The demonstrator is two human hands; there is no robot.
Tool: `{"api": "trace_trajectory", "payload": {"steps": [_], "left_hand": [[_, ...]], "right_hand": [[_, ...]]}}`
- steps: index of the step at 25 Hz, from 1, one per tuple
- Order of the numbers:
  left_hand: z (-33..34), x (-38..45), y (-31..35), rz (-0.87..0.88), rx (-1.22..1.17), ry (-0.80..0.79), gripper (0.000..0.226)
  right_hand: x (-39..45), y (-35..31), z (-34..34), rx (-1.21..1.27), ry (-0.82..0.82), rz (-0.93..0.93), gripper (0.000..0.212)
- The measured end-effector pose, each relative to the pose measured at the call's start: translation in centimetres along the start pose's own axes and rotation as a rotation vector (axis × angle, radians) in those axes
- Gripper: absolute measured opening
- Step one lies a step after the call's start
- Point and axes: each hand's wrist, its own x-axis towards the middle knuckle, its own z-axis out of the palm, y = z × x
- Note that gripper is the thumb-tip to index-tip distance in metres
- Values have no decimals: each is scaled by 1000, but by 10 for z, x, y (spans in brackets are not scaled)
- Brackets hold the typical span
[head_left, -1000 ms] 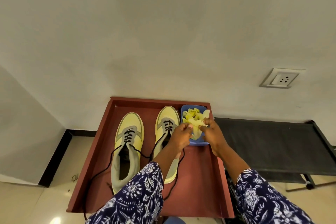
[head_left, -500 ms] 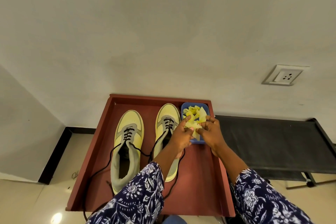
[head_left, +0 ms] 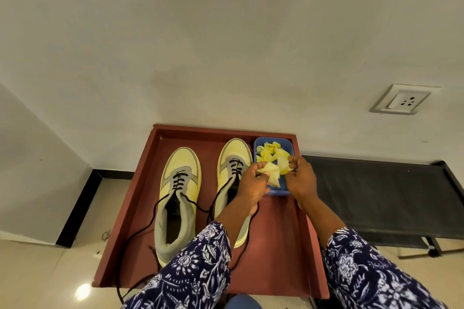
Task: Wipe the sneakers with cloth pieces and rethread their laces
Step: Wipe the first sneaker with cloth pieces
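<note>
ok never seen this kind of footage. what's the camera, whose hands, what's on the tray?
No robot here: a person wears a wide-angle camera on the head, looking down at their own hands. A red tray holds two yellow sneakers, the left one and the right one, laces loose, and a blue box of yellow cloth pieces. Over the box, the left hand pinches one cloth piece; the right hand pinches another beside it.

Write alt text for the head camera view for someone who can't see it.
Two hands, left hand and right hand, pinch yellow cloth pieces above a blue container on a red-brown tray. Beside it stand two yellow sneakers, black laces loose.
</note>
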Motion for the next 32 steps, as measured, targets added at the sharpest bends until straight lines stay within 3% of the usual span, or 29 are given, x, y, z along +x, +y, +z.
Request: {"api": "trace_trajectory", "payload": {"steps": [7, 14, 23, 27, 32], "left_hand": [[0, 3, 0, -25, -42, -6, 31], [-1, 1, -2, -28, -45, -16, 29], [-4, -13, 7, -6, -44, -7, 29], [-7, -22, 14, 14, -42, -5, 30], [-16, -32, 19, 34, -53, 17, 24]], "right_hand": [[2, 6, 10, -220, 8, 42, 18], [-4, 10, 4, -151, 104, 157, 10], [-11, 0, -7, -43, 174, 111, 24], [-21, -12, -8, 80, 132, 126, 19], [-37, -36, 4, 303, -67, 117, 20]]}}
